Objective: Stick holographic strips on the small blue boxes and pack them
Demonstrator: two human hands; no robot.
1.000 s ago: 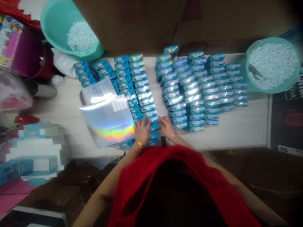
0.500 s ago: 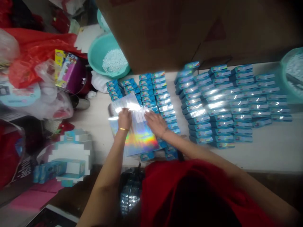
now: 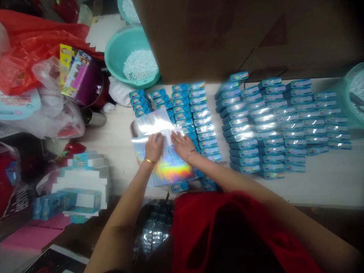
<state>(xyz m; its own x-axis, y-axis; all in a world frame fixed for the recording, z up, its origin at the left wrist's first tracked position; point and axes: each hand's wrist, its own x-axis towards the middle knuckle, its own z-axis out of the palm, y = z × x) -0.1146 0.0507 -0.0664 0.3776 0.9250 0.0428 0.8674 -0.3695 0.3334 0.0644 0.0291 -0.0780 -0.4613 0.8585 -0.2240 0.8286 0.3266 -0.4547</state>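
Observation:
Shiny holographic sheets [image 3: 170, 172] lie over part of the rows of small blue boxes [image 3: 181, 102] in the middle of the table. My left hand [image 3: 154, 148] rests on the sheets with its fingers curled together. Whatever is in its fingertips is too small and blurred to name. Beside it, my right hand [image 3: 182, 146] lies flat on the sheets, fingers stretched out. Between the two hands shows a pale strip [image 3: 168, 138], close to the fingertips of both.
More blue boxes [image 3: 270, 142] stand in stacked rows to the right. A large cardboard carton [image 3: 213, 41] borders the back. One teal basin [image 3: 115, 49] of white pellets sits back left, another [image 3: 345, 94] far right. Unfolded blue-and-white cartons [image 3: 85, 182] and plastic bags [image 3: 68, 117] crowd the left.
My left hand has shifted a little to the right, nearer the pale strip and my right hand. The right hand stays flat on the sheets. The whole view has moved slightly.

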